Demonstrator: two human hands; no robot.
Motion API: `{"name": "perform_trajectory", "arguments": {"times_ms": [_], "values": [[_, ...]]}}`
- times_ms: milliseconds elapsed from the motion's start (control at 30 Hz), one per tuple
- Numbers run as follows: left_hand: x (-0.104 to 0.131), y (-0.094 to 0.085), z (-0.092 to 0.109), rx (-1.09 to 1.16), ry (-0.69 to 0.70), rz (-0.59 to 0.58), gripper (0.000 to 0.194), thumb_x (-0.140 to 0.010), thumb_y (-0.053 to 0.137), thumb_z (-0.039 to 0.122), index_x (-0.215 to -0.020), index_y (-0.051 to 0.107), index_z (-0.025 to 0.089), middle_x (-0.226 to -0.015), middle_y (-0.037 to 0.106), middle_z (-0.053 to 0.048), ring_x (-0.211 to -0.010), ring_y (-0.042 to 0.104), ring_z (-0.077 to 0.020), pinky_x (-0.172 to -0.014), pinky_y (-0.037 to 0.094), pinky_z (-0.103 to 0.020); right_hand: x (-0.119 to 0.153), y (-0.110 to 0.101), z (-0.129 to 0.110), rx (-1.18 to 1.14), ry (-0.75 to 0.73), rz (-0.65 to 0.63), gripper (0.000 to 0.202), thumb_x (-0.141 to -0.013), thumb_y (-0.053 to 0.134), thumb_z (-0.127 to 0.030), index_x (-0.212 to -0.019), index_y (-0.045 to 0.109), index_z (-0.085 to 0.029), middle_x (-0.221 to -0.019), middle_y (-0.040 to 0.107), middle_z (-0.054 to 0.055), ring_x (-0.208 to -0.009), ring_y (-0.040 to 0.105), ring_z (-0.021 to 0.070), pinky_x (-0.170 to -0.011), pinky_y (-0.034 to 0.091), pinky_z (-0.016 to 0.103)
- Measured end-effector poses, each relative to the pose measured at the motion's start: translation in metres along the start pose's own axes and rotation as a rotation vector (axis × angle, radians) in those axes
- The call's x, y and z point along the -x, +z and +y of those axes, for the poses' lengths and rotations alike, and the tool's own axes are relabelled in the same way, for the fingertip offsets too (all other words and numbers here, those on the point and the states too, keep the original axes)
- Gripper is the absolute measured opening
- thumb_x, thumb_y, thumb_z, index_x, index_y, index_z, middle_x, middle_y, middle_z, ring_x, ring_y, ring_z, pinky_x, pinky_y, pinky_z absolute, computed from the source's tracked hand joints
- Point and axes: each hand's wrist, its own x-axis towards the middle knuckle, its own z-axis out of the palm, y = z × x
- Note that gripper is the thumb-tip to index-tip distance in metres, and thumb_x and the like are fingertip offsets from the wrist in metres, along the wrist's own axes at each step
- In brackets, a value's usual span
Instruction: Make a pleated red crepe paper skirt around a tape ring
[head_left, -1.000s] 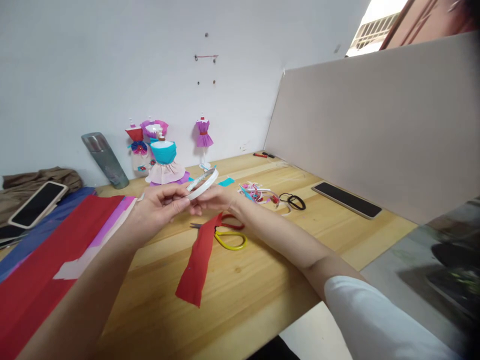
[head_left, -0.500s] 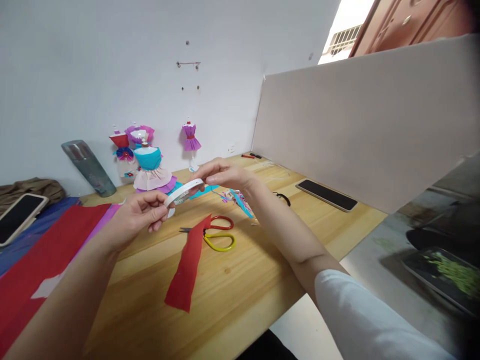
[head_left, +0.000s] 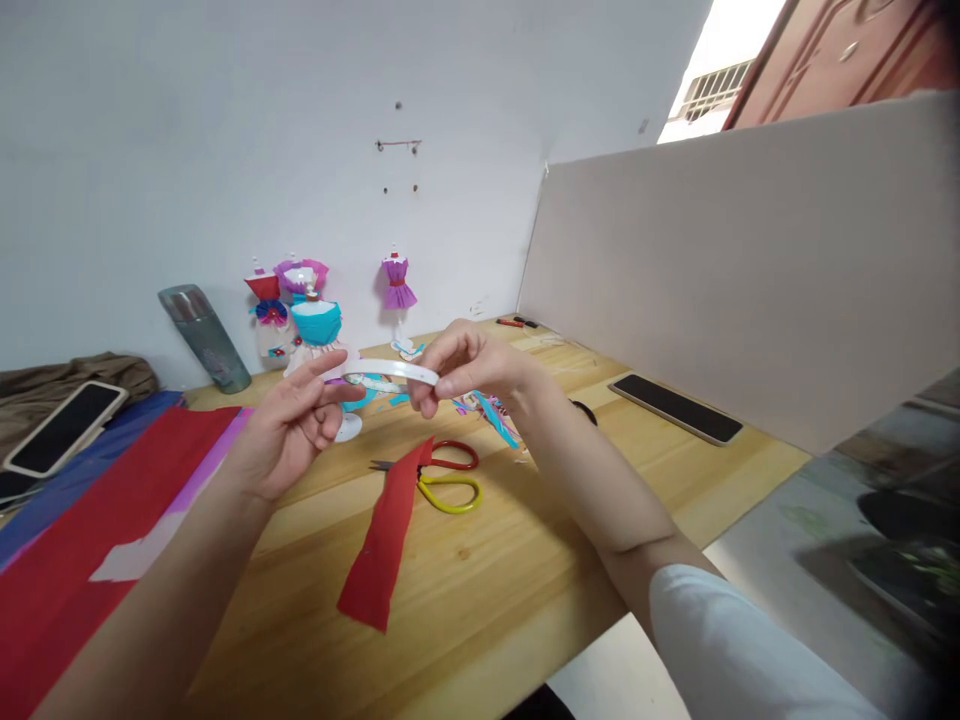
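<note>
A thin white ring, which looks like a roll of tape (head_left: 390, 369), is held in the air edge-on above the table. My right hand (head_left: 469, 365) pinches its right end between thumb and fingers. My left hand (head_left: 296, 420) has the left end between its fingers, the index above and another finger below. Under the hands lies a pair of scissors (head_left: 454, 493) with one red and one yellow handle. A strip of red crepe paper (head_left: 382, 545) lies across the blades, hiding part of them.
Small dress forms in paper dresses, such as a turquoise one (head_left: 316, 322) and a purple one (head_left: 397, 285), stand by the wall. A bottle (head_left: 206, 340) leans there. Red paper (head_left: 135, 490) and a phone (head_left: 64, 430) lie left. Another phone (head_left: 675, 408) and paper scraps (head_left: 487, 410) lie right.
The roll has turned from a slant to nearly level. My right grip has shifted to its right end, and my left fingers have spread more. The whole view has shifted slightly.
</note>
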Motion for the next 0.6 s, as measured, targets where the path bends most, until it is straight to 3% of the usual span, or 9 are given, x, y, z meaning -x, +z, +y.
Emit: {"name": "perform_trajectory", "arguments": {"times_ms": [67, 133, 200, 267, 367, 467, 533, 600], "values": [[0.0, -0.002, 0.002, -0.009, 0.002, 0.006, 0.059, -0.055, 0.093, 0.034, -0.106, 0.069, 0.017, -0.066, 0.073, -0.003, -0.035, 0.046, -0.0055, -0.031, 0.034, -0.013, -0.002, 0.001, 0.001, -0.03, -0.092, 0.043, 0.023, -0.071, 0.085, -0.034, -0.081, 0.081, -0.014, -0.068, 0.075, 0.007, -0.069, 0.071, 0.0164, -0.066, 0.057, 0.025], [0.001, -0.002, 0.001, -0.046, 0.034, 0.042, 0.046, -0.057, 0.092, 0.036, -0.093, 0.069, 0.016, -0.053, 0.063, 0.003, -0.033, 0.042, -0.0048, -0.03, 0.031, -0.012, -0.005, 0.005, 0.002, -0.017, -0.145, 0.164, 0.024, -0.069, 0.087, -0.035, -0.081, 0.081, -0.015, -0.069, 0.075, 0.006, -0.07, 0.071, 0.0163, -0.064, 0.055, 0.024], [0.005, 0.003, -0.002, -0.086, 0.06, 0.062, 0.036, -0.061, 0.089, 0.036, -0.081, 0.067, 0.015, -0.049, 0.057, 0.004, -0.034, 0.042, -0.0044, -0.033, 0.031, -0.012, -0.008, 0.014, 0.001, 0.034, -0.139, 0.294, 0.023, -0.068, 0.087, -0.032, -0.084, 0.08, -0.016, -0.075, 0.076, 0.005, -0.074, 0.07, 0.0142, -0.066, 0.054, 0.022], [0.01, 0.011, -0.005, -0.141, 0.1, 0.065, 0.03, -0.065, 0.085, 0.035, -0.076, 0.066, 0.014, -0.051, 0.058, 0.003, -0.036, 0.043, -0.0045, -0.035, 0.032, -0.013, -0.01, 0.023, -0.001, 0.102, -0.101, 0.336, 0.021, -0.069, 0.087, -0.029, -0.084, 0.08, -0.016, -0.079, 0.076, 0.003, -0.075, 0.068, 0.0122, -0.067, 0.052, 0.021], [0.019, 0.02, -0.003, -0.262, 0.272, 0.162, 0.017, -0.073, 0.077, 0.028, -0.073, 0.067, 0.014, -0.053, 0.059, 0.002, -0.039, 0.045, -0.0052, -0.038, 0.032, -0.016, -0.008, 0.031, -0.005, 0.189, -0.052, 0.228, 0.016, -0.076, 0.082, -0.026, -0.085, 0.078, -0.013, -0.077, 0.073, 0.003, -0.072, 0.063, 0.0105, -0.065, 0.048, 0.021], [0.023, 0.015, 0.009, -0.327, 0.469, 0.319, 0.011, -0.079, 0.069, 0.022, -0.071, 0.068, 0.016, -0.054, 0.056, 0.002, -0.043, 0.045, -0.0056, -0.042, 0.032, -0.018, -0.006, 0.023, -0.003, 0.171, -0.133, 0.093, 0.013, -0.079, 0.078, -0.025, -0.085, 0.078, -0.013, -0.076, 0.071, 0.004, -0.072, 0.062, 0.0116, -0.065, 0.046, 0.023], [0.023, 0.008, 0.018, -0.356, 0.465, 0.345, 0.008, -0.08, 0.068, 0.021, -0.074, 0.071, 0.016, -0.057, 0.058, 0.002, -0.045, 0.045, -0.006, -0.043, 0.032, -0.019, -0.007, 0.014, 0.003, 0.091, -0.236, 0.041, 0.015, -0.077, 0.078, -0.028, -0.078, 0.077, -0.014, -0.07, 0.069, 0.004, -0.069, 0.061, 0.0137, -0.065, 0.046, 0.026], [0.022, 0.002, 0.024, -0.39, 0.365, 0.29, 0.007, -0.076, 0.071, 0.021, -0.08, 0.073, 0.016, -0.062, 0.062, 0.0, -0.047, 0.047, -0.0063, -0.043, 0.032, -0.019, -0.01, 0.005, 0.012, -0.01, -0.313, 0.04, 0.017, -0.072, 0.078, -0.032, -0.068, 0.074, -0.016, -0.061, 0.063, 0.002, -0.065, 0.059, 0.0158, -0.065, 0.046, 0.029]]}}
